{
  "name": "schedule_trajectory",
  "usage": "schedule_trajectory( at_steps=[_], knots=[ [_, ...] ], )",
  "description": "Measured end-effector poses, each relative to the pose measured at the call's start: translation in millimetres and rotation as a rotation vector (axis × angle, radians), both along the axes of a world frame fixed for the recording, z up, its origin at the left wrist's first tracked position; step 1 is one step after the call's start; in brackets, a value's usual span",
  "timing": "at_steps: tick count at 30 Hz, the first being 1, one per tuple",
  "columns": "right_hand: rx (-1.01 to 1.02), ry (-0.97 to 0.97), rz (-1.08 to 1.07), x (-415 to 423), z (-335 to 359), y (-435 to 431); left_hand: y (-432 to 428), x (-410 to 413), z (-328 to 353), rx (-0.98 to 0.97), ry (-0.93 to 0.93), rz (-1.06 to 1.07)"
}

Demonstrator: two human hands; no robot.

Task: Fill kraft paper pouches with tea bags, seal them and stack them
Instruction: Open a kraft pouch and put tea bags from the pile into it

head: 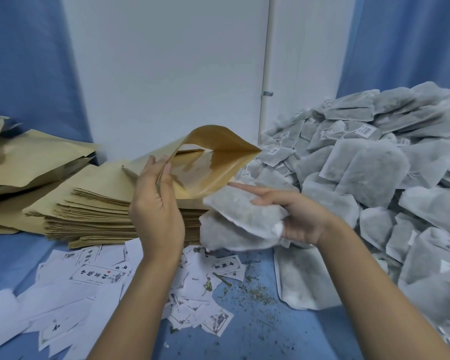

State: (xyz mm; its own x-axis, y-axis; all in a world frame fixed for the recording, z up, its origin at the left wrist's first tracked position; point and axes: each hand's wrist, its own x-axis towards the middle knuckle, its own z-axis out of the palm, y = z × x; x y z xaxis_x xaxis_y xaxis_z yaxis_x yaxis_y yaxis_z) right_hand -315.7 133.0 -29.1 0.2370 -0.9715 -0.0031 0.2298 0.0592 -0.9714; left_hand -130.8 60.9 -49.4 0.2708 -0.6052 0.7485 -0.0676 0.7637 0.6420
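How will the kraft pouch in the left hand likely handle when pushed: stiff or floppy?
Probably semi-stiff: the kraft pouch holds a bowed-open mouth while the left hand pinches only one edge. Likely light, since it doesn't droop. Its curled top wall suggests easy flexing.

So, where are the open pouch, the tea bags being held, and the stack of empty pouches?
open kraft pouch [218,139]: head view, its raised upper flap.
held tea bags [240,210]: head view, middle of the top bag.
stack of kraft pouches [91,219]: head view, its layered front edge.
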Motion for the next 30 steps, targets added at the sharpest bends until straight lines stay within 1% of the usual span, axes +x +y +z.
schedule_trajectory(
  at_steps=[2, 4, 5, 6, 9, 11, 13, 14, 15, 16, 17, 18, 19, 20, 21, 22, 23, 24, 26, 28, 30],
  knots=[
    [-0.040, -0.128, 0.169, -1, 2, 4, -4, 0, -5, -0.019, -0.072, -0.003],
    [-0.079, -0.311, 0.211, 2, 3, 4, -7, 0, -11, -0.010, -0.131, -0.035],
    [-0.088, -0.361, 0.171, 4, 4, 3, -8, -1, -13, -0.001, -0.150, -0.057],
    [-0.085, -0.362, 0.104, 7, 6, 1, -9, -2, -15, 0.003, -0.163, -0.069],
    [-0.015, -0.229, -0.170, 16, 11, -5, -9, -5, -17, -0.002, -0.184, -0.064],
    [0.032, -0.310, -0.304, 20, 13, -8, -10, -6, -19, -0.002, -0.206, -0.072],
    [0.016, -0.420, -0.313, 31, 18, -9, -9, -7, -20, 0.007, -0.216, -0.086],
    [-0.001, -0.436, -0.313, 37, 20, -13, -8, -7, -20, 0.011, -0.216, -0.092],
    [-0.026, -0.381, -0.335, 44, 21, -18, -7, -8, -20, 0.011, -0.213, -0.100],
    [-0.044, -0.213, -0.400, 51, 22, -25, -5, -10, -19, 0.007, -0.209, -0.108],
    [-0.054, 0.079, -0.491, 58, 22, -33, -4, -11, -19, 0.000, -0.205, -0.113],
    [-0.062, 0.423, -0.570, 65, 24, -42, -4, -12, -18, -0.005, -0.204, -0.113],
    [-0.077, 0.718, -0.607, 73, 27, -50, -5, -13, -19, -0.005, -0.203, -0.110],
    [-0.078, 0.952, -0.614, 78, 30, -57, -5, -13, -20, -0.001, -0.205, -0.106],
    [-0.069, 1.138, -0.603, 82, 33, -63, -6, -13, -21, 0.003, -0.209, -0.104],
    [-0.054, 1.309, -0.581, 84, 34, -69, -6, -13, -21, 0.007, -0.216, -0.105],
    [-0.045, 1.434, -0.577, 86, 36, -71, -6, -12, -22, 0.011, -0.224, -0.106],
    [-0.050, 1.508, -0.605, 88, 36, -71, -6, -12, -22, 0.018, -0.232, -0.107],
    [-0.119, 1.520, -0.771, 88, 33, -67, -6, -11, -21, 0.031, -0.240, -0.109],
    [-0.233, 1.424, -0.909, 86, 30, -61, -7, -10, -19, 0.031, -0.233, -0.104],
    [-0.265, 1.222, -0.887, 83, 27, -60, -7, -9, -19, 0.029, -0.232, -0.097]
  ],
)
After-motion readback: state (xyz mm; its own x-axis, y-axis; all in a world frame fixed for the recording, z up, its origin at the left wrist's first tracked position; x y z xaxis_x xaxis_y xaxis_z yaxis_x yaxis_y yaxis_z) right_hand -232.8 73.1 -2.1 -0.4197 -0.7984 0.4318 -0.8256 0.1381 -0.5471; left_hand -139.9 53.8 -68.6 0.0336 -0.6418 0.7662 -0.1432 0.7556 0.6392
